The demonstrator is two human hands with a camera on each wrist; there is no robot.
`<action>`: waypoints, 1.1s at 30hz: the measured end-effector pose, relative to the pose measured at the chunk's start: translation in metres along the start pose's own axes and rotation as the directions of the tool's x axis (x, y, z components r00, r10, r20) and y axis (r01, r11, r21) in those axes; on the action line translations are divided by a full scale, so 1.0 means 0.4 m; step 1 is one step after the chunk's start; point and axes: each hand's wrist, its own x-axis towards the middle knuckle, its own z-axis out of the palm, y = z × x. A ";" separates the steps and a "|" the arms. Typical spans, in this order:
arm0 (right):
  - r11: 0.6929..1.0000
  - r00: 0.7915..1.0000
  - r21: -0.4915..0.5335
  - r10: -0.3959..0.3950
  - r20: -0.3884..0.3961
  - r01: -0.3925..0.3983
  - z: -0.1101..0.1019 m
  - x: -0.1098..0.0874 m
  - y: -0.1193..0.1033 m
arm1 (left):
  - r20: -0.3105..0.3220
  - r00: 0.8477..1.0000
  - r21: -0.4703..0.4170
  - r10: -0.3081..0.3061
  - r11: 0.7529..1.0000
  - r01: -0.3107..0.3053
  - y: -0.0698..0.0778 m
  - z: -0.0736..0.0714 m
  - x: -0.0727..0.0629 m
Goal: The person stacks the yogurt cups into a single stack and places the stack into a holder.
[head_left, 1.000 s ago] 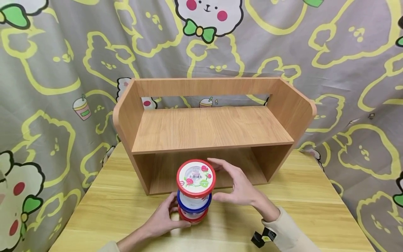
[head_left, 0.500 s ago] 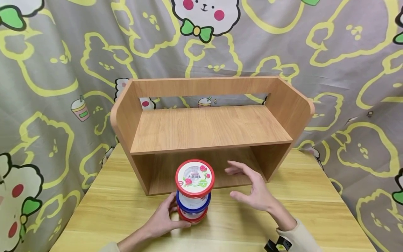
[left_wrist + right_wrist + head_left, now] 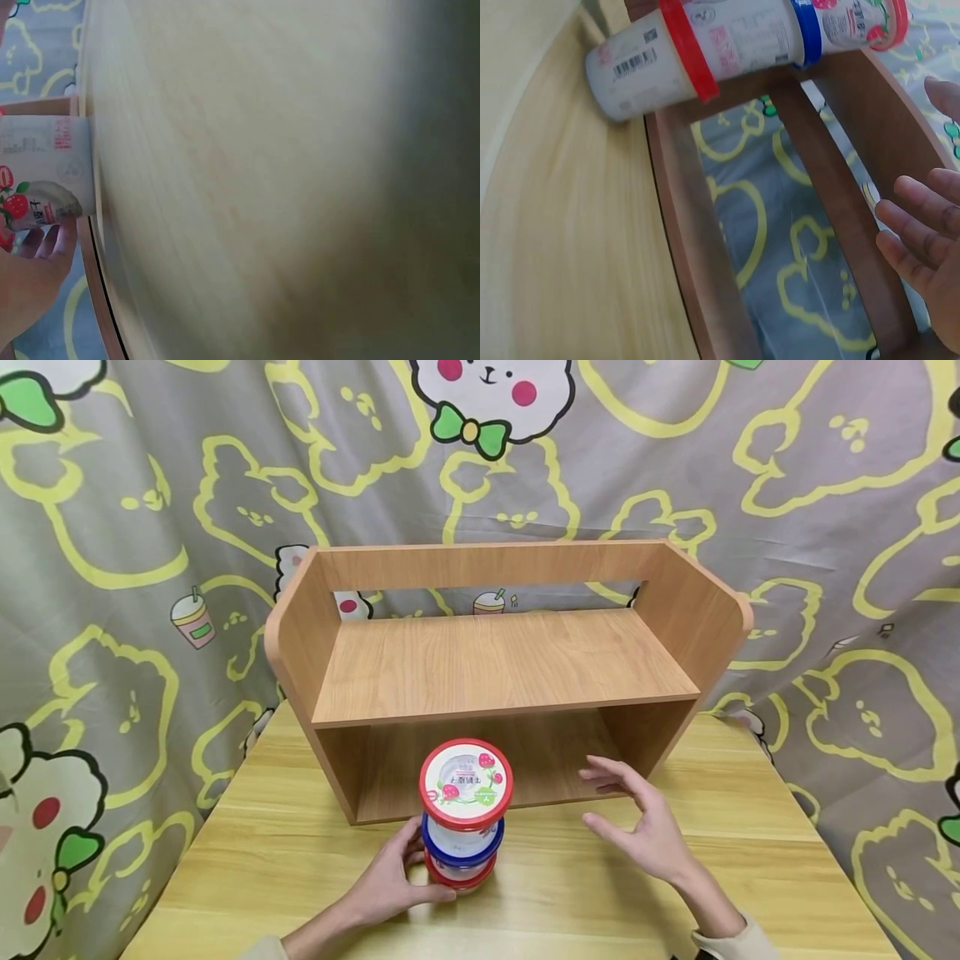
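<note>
Three white plastic tubs with strawberry prints stand stacked upright on the table. The top tub (image 3: pixel 467 783) has a red lid, the middle tub (image 3: pixel 463 843) a blue one, and the bottom tub (image 3: pixel 463 883) a red one. My left hand (image 3: pixel 390 878) holds the bottom tub, thumb in front and fingers behind it. In the left wrist view, fingertips of the left hand (image 3: pixel 41 274) touch a printed white tub (image 3: pixel 49 169). Off to the right of the stack, my right hand (image 3: pixel 647 828) hovers with spread fingers, holding nothing. The right wrist view shows the whole stack apart from that hand.
Just behind the stack is a two-level wooden shelf (image 3: pixel 510 664) with raised side panels. It stands on a light wooden table (image 3: pixel 570 893). A patterned curtain (image 3: pixel 390 468) hangs behind and to both sides.
My right hand has moved away from the stack, to the right and slightly toward the person. The left hand and the stacked tubs have stayed in place.
</note>
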 end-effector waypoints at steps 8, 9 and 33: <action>0.998 0.993 0.015 0.063 -0.098 -0.062 -0.050 -0.041 0.044 | 0.009 1.000 -0.005 0.008 1.000 -0.008 0.002 0.000 -0.002; 0.998 0.992 0.015 0.057 -0.112 -0.055 -0.055 -0.044 0.050 | 0.011 1.000 -0.008 0.005 1.000 -0.005 0.003 0.000 -0.002; 0.959 0.865 0.283 0.121 -0.487 0.026 -0.136 -0.031 0.153 | 0.010 1.000 -0.015 0.006 1.000 -0.006 0.002 0.002 0.002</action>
